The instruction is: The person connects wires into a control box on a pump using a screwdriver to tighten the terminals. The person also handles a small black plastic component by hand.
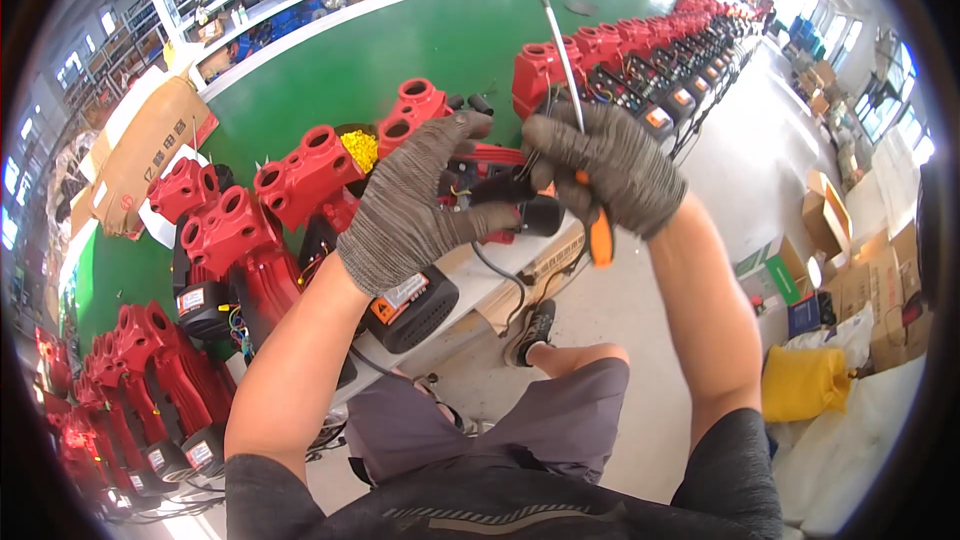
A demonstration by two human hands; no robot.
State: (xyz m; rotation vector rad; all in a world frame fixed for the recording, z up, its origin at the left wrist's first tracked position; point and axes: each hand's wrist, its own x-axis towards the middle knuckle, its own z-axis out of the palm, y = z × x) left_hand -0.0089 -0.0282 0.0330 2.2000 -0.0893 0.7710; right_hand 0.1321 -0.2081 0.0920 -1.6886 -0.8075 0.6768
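Observation:
My left hand (415,200), in a grey knit glove, grips a red and black power-tool body (490,185) with wires hanging from it, held above the edge of the green workbench (400,50). My right hand (610,165), also gloved, holds an orange-handled tool (598,235) whose long metal shaft (563,50) points up and away. The fingertips of the right hand pinch at wires beside the tool body. Both hands touch over the part.
Rows of red tool housings (300,175) line the bench to the left and far right (640,50). A bowl of yellow small parts (360,148) sits behind. Cardboard boxes (850,260) and a yellow bag (805,380) lie on the floor at right. Shelves run along the back.

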